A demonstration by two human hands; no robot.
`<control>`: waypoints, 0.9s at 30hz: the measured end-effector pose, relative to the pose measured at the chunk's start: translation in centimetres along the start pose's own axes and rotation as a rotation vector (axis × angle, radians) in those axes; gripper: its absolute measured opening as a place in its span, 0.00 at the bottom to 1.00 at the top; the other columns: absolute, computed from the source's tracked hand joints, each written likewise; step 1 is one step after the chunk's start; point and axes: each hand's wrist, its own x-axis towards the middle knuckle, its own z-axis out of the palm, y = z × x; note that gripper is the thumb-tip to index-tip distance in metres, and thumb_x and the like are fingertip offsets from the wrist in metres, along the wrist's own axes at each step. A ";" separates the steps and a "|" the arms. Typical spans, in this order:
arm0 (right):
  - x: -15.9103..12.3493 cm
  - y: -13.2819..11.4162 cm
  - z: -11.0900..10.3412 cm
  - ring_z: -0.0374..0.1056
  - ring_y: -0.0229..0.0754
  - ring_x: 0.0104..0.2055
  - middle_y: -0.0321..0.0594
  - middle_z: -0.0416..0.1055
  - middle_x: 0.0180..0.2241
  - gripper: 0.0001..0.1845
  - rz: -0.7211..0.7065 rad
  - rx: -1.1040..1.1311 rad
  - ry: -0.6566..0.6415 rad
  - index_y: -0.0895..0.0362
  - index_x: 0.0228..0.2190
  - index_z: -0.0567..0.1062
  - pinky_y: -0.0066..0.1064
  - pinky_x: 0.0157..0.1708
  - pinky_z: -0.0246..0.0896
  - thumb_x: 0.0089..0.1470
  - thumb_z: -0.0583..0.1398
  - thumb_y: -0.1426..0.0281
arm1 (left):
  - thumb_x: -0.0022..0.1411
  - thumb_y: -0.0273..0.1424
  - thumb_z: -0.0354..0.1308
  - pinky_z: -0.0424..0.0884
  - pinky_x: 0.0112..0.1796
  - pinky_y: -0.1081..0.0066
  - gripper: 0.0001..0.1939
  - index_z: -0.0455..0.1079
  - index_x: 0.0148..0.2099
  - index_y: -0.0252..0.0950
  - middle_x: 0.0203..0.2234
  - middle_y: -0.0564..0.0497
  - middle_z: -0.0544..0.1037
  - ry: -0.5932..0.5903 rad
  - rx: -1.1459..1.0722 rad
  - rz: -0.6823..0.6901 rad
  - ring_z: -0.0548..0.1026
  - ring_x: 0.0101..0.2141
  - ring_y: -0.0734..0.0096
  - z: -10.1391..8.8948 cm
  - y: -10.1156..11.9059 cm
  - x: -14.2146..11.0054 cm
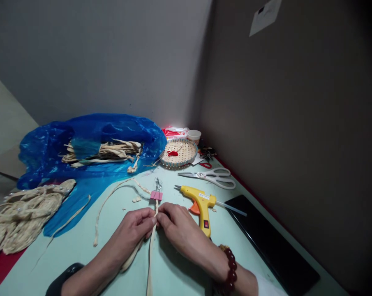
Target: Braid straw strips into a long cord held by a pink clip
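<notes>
My left hand (139, 224) and my right hand (175, 224) meet at the middle of the table, both closed in a pinch on a pale braided straw cord (156, 203). A pink binder clip (156, 196) grips the cord just beyond my fingertips. From the clip a finished-looking length of the braid (107, 191) curves away to the left. Loose flat strands (151, 259) hang down from my fingers toward the table's near edge. Just right of my right hand lies a yellow glue gun (201, 199) with a clear glue stick in its back.
A blue plastic bag (50, 144) holds a bundle of dried strands (112, 151). Woven straw slippers (31, 213) lie at the left. Farther back are a round woven basket (182, 153), a cup (194, 135) and scissors (216, 177). A black flat object (272, 242) lies at right.
</notes>
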 end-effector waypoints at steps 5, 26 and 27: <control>0.0 0.0 -0.1 0.62 0.36 0.28 0.37 0.72 0.24 0.13 -0.034 -0.030 0.005 0.58 0.24 0.72 0.27 0.28 0.47 0.58 0.53 0.72 | 0.58 0.40 0.53 0.52 0.25 0.74 0.14 0.63 0.26 0.36 0.18 0.60 0.60 0.021 0.117 0.029 0.56 0.22 0.75 0.0 0.2 -0.2; -0.2 -0.1 0.5 0.40 0.33 0.22 0.29 0.43 0.17 0.16 -0.043 0.055 0.113 0.58 0.15 0.54 0.27 0.21 0.37 0.48 0.53 0.77 | 0.67 0.32 0.41 0.61 0.26 0.69 0.15 0.61 0.28 0.40 0.22 0.51 0.75 0.200 0.897 0.340 0.73 0.23 0.66 2.6 0.1 -3.5; -0.2 -0.2 0.4 0.40 0.33 0.22 0.29 0.43 0.17 0.16 -0.038 0.074 0.098 0.58 0.15 0.53 0.27 0.21 0.37 0.48 0.53 0.77 | 0.67 0.31 0.42 0.61 0.26 0.68 0.15 0.62 0.28 0.40 0.22 0.50 0.75 0.196 0.904 0.357 0.74 0.23 0.65 2.6 0.0 -3.6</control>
